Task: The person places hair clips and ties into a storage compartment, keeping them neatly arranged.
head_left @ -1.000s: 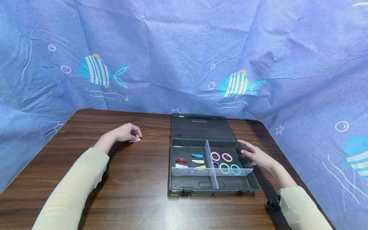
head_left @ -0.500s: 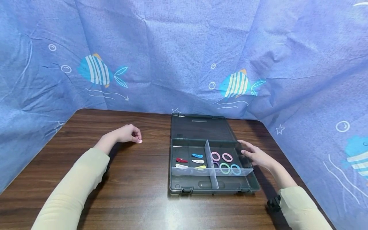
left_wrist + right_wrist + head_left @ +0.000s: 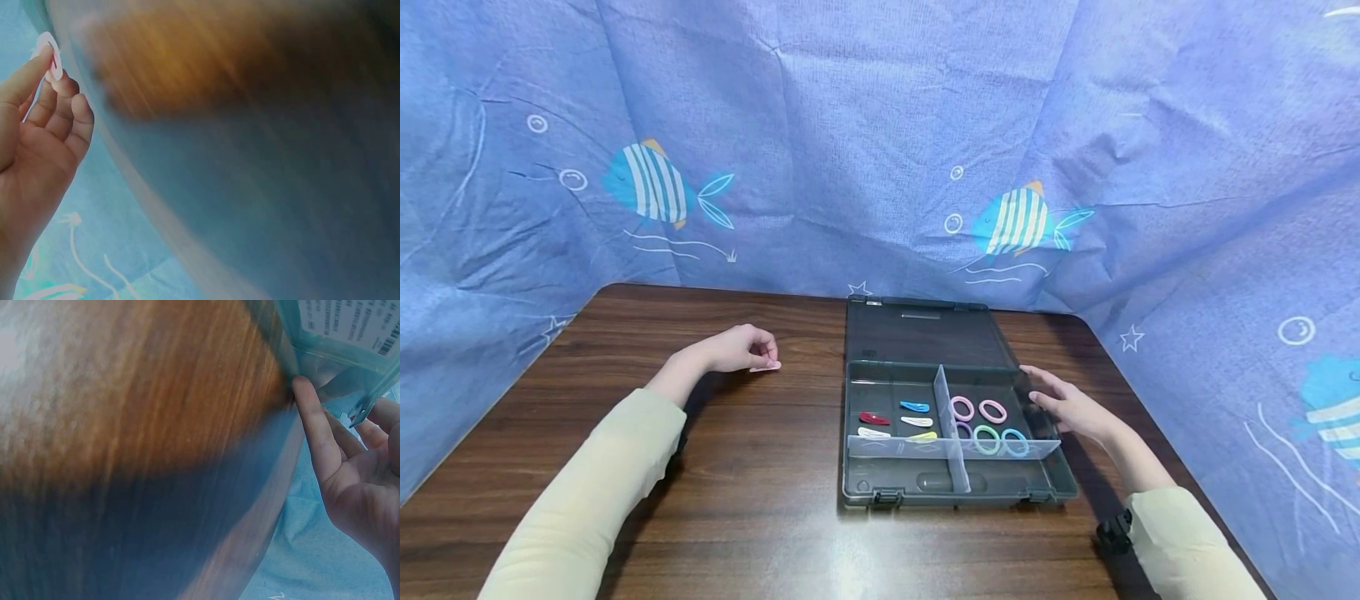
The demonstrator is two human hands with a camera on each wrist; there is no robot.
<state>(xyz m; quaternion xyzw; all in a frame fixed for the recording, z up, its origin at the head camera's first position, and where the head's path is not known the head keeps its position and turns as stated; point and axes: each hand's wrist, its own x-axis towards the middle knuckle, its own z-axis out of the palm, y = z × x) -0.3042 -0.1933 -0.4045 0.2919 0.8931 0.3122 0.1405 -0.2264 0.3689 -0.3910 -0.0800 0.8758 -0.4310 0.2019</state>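
My left hand [image 3: 737, 348] pinches a pale pink snap hair clip [image 3: 50, 55] between thumb and fingertips, low over the left part of the table. To the right stands a smoky clear plastic storage box [image 3: 891, 482] with its lid [image 3: 925, 337] folded back. The right hand [image 3: 1067, 410] holds the box by its right wall, thumb at the rim; one finger lies straight against the box in the right wrist view. Several snap clips, including a red clip [image 3: 874, 418] and a blue clip [image 3: 914, 407], lie in the back left compartment. Several hair ties, one green [image 3: 986, 439], fill the back right.
Translucent dividers [image 3: 951, 425] split the box into compartments, two of them along the front. Dark wooden table [image 3: 760, 500] surrounds it. A blue fish-print cloth [image 3: 865, 167] hangs behind and along the sides.
The left hand has lifted the pink hair clip slightly and shifted a little to the right, turning the clip in its fingertips. The right hand and box have stayed still.
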